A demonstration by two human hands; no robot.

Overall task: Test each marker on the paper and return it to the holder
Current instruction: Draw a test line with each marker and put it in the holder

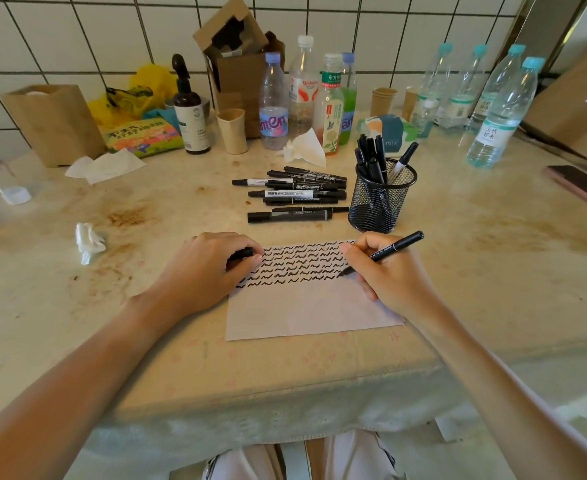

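A white paper (pixel 306 310) lies on the table in front of me, its upper half filled with rows of black squiggles. My right hand (pixel 385 275) grips a thin black marker (pixel 399 245) with its tip touching the paper at the right end of a squiggle row. My left hand (pixel 212 268) rests on the paper's left edge and holds a black marker cap (pixel 242 253) in curled fingers. Behind the paper stands a black mesh holder (pixel 378 199) with several markers upright in it. A pile of several black markers (pixel 295 194) lies left of the holder.
Water bottles (pixel 503 109), drink bottles (pixel 274 102), paper cups (pixel 231 131), a dark pump bottle (pixel 190 112), a tissue pack (pixel 389 129) and cardboard boxes line the tiled wall. Crumpled tissues (pixel 88 242) lie at left. A phone (pixel 583 185) lies at far right.
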